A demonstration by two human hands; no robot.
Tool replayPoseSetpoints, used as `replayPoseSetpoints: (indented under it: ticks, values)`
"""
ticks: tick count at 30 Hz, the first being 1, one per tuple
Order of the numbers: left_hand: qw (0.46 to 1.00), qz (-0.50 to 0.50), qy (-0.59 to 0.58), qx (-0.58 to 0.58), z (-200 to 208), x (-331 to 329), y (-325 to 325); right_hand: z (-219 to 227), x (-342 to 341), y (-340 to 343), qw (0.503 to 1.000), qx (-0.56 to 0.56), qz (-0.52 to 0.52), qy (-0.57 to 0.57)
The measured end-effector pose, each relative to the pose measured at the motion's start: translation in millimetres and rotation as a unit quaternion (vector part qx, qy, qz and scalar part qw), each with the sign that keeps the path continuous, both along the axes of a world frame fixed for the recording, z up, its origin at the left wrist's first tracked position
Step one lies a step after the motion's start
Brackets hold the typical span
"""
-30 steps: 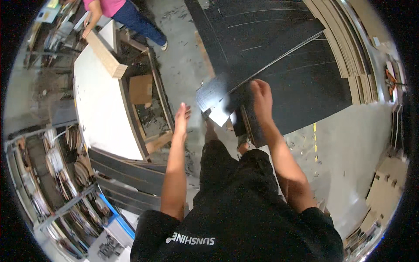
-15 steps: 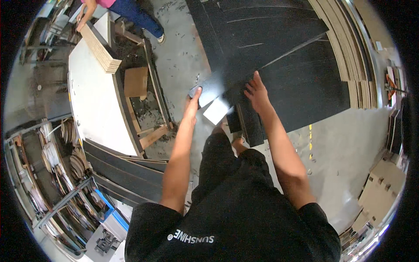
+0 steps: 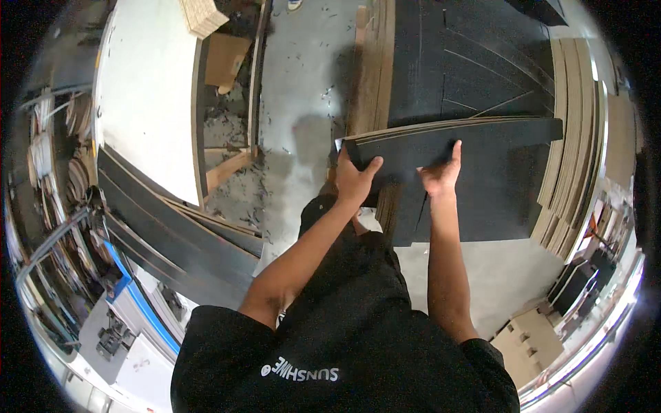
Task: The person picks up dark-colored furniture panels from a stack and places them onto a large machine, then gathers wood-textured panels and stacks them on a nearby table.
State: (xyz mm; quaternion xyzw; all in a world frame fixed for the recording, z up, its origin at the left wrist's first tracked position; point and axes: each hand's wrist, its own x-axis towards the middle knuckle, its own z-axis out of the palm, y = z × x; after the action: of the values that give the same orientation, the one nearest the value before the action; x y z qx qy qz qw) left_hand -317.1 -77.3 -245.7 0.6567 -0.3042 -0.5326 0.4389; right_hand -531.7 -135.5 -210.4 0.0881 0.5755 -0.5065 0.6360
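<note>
A thin stack of long, narrow black panels [image 3: 475,141] lies crosswise in front of me, its light-brown edges showing along the far side. My left hand [image 3: 355,180] grips the stack near its left end, thumb on the black face and the other fingers mostly hidden. At the near edge, around the middle, my right hand [image 3: 442,177] holds the stack with one digit pointing up over the face; its remaining fingers are partly hidden. Beneath and beyond lie larger black boards [image 3: 475,69]. A small white bit [image 3: 338,144] shows at the stack's left end, its kind unclear.
Stacked brown board edges [image 3: 568,131] rise on the right. On the left stands a white-topped table [image 3: 148,103] bearing a bundle of pale strips [image 3: 202,17]. More black boards [image 3: 179,234] lean below it. Scraps litter the grey floor [image 3: 296,89].
My view has turned, so the boards appear squarer ahead. My right hand, earlier open above the boards, now grips the narrow panels. The left hand still holds their end, now further right in view.
</note>
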Motion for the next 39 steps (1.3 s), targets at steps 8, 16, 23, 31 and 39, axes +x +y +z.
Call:
replayPoseSetpoints:
  ticks: [8,16,23,31,39]
  values:
    - [0.996,-0.009,-0.078,-0.049,4,-6,19,-4,-11,3,0.998,0.01,0.05,0.048]
    - [0.998,-0.015,-0.007,-0.059,0,-4,15,-22,-42,12,0.997,-0.04,0.008,0.066]
    - [0.976,-0.027,0.214,0.026,-11,12,24,-31,-45,33,0.991,0.097,-0.05,0.073]
    - [0.971,-0.049,0.219,0.078,5,17,39,-28,-56,50,0.987,-0.113,-0.075,-0.089]
    - [0.966,-0.022,0.216,0.141,23,11,60,-23,-115,24,0.976,-0.171,-0.114,-0.072]
